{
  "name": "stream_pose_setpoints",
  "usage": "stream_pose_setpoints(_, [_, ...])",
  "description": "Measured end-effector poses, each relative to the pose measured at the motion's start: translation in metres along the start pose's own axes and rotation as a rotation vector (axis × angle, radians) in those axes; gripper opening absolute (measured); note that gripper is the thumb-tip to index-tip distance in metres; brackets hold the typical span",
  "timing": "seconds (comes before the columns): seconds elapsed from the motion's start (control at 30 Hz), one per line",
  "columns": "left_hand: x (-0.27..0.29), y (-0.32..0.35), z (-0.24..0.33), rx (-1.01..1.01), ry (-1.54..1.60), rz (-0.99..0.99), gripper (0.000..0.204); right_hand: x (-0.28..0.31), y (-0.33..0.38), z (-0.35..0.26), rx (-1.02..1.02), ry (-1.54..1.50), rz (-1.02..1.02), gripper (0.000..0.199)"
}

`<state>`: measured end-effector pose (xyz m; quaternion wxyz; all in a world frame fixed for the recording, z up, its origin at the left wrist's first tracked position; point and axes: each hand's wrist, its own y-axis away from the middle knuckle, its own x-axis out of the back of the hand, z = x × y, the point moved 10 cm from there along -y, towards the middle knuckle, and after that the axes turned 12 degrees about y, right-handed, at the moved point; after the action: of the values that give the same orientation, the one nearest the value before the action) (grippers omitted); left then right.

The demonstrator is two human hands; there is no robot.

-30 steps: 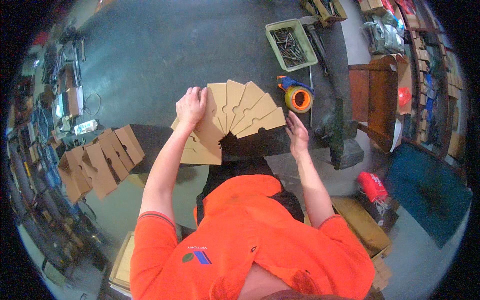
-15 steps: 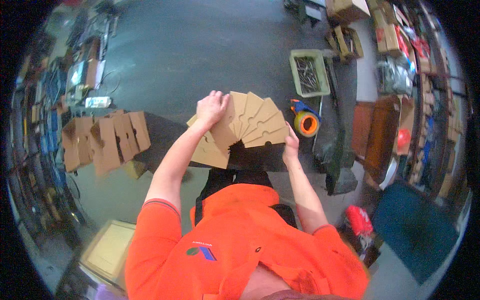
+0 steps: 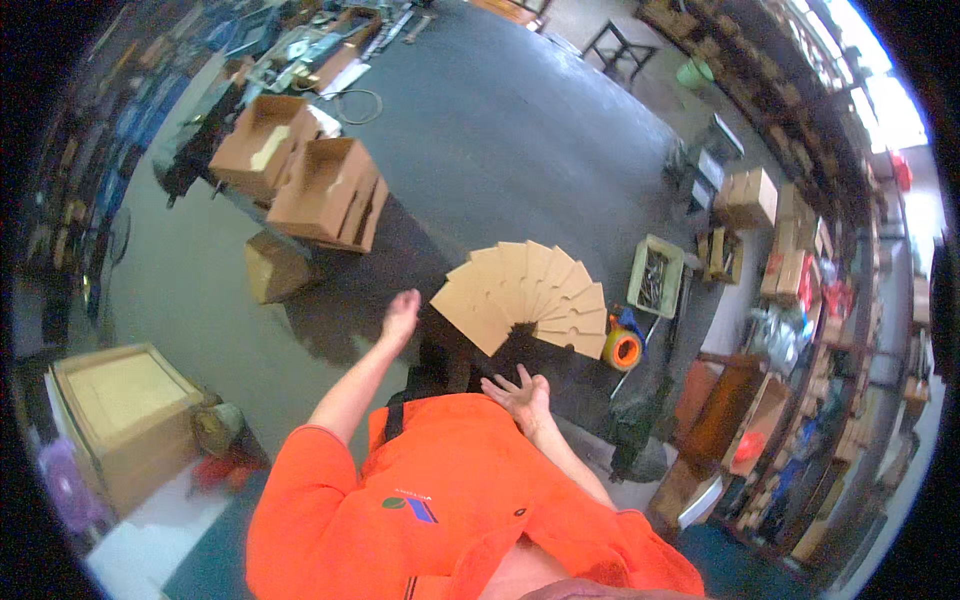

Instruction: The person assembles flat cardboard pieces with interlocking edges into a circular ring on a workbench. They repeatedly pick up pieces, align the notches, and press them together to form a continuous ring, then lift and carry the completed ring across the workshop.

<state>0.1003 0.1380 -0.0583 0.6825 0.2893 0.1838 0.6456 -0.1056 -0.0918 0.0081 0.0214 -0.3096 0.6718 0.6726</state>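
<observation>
Both hands have let go: the fan of notched brown cardboard pieces (image 3: pixel 527 297) lies spread, left hand (image 3: pixel 402 314) and right hand (image 3: pixel 518 393) open-fingered, empty.

Open cardboard boxes (image 3: pixel 300 175), green crate (image 3: pixel 655 277), orange tape roll (image 3: pixel 622 349).

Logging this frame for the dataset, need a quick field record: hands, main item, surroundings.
left hand: left hand open, no grip, beside the fanned stack
right hand: right hand open, palm up, empty, below the stack
main item: fanned stack of flat brown notched cardboard pieces on dark surface
right of stack: orange tape roll; green crate
upper left: open brown cardboard boxes
</observation>
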Motion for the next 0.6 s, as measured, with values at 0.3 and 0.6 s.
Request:
stream_pose_setpoints(0.3, [-0.033, 0.028, 0.004, 0.025, 0.367, -0.228, 0.05, -0.065, -0.045, -0.002, 0.181, 0.062, -0.087, 0.066])
stream_pose_setpoints(0.6, [0.032, 0.031, 0.037, -0.076, 0.08, -0.311, 0.048, -0.117, -0.066, -0.082, 0.353, 0.11, -0.074, 0.057])
